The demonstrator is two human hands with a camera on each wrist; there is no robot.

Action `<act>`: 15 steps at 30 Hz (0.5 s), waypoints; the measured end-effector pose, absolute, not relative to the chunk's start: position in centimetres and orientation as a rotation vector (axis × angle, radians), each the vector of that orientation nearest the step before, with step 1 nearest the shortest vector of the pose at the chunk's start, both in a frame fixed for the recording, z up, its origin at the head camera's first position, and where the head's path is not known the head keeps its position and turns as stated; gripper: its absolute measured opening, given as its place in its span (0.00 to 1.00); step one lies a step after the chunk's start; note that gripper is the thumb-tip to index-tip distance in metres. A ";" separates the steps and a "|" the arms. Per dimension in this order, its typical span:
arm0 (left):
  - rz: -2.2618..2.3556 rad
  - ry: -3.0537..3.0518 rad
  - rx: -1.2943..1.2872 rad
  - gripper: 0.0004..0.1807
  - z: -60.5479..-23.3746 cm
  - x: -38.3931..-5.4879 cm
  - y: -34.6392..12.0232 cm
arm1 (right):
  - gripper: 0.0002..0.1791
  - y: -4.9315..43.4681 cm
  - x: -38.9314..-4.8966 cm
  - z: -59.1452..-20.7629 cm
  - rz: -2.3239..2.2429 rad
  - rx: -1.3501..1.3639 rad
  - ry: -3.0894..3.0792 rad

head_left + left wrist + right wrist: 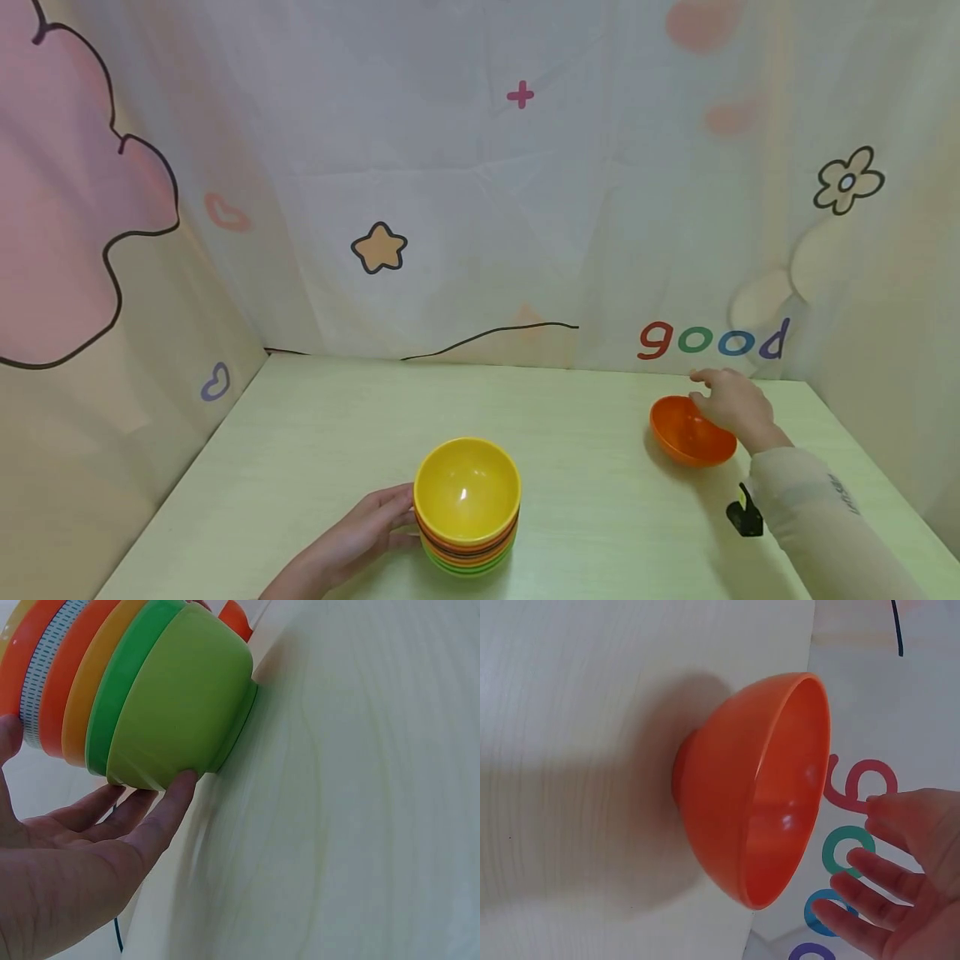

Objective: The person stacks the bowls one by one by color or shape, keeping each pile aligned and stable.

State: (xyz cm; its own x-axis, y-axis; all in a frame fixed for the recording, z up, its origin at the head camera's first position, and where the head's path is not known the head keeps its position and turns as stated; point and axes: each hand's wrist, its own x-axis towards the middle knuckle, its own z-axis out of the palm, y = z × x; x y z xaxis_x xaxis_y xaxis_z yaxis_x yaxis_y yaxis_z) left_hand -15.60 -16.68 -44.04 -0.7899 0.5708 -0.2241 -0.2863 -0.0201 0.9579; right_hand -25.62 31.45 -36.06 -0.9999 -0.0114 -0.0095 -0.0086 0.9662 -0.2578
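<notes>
A stack of several nested bowls (pixel 467 492) stands upright near the front middle of the table, a yellow bowl on top. In the left wrist view, orange, patterned and green bowls show below it, down to a light green bowl (pixel 180 705) at the bottom. My left hand (pixel 367 529) rests its fingertips against the stack's left side, fingers fairly straight. Farther right, a single orange bowl (pixel 735 795) sits upright on the table. Over its far right rim hovers my right hand (pixel 733 406), fingers spread and apart from the bowl in the right wrist view.
The pale wood-grain table (pixel 337 425) ends at a printed cloth backdrop (pixel 465 183) behind and on both sides. A small black object (pixel 745 515) shows beside the right sleeve (pixel 817 508).
</notes>
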 end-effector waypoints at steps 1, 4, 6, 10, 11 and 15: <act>1.868 1.671 0.301 0.35 -44.1 -15.6 -16.7 | 0.24 31.6 -25.6 -36.1 -0.403 -0.009 3.099; 1.866 1.669 0.317 0.35 -44.1 -15.5 -16.7 | 0.23 31.9 -25.5 -36.3 -0.397 0.007 3.083; 1.867 1.665 0.327 0.35 -44.1 -15.5 -16.8 | 0.23 32.1 -25.4 -36.4 -0.393 0.023 3.074; 1.871 1.660 0.328 0.35 -44.1 -15.5 -16.7 | 0.23 32.6 -25.2 -36.4 -0.386 0.069 3.041; 1.873 1.658 0.328 0.35 -44.1 -15.5 -16.7 | 0.23 32.7 -25.1 -36.3 -0.382 0.077 3.034; 1.877 1.649 0.340 0.34 -44.0 -15.5 -16.7 | 0.23 33.2 -24.8 -36.2 -0.399 0.106 2.992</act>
State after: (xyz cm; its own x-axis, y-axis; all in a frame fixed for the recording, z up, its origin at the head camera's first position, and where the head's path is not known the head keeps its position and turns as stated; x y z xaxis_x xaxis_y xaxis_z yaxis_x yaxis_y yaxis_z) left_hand -15.47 -16.72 -43.97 -0.7809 0.5924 -0.1982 -0.2730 -0.0382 0.9613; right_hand -24.80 33.15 -36.24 -0.9902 0.0534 -0.1289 0.0853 0.9628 -0.2565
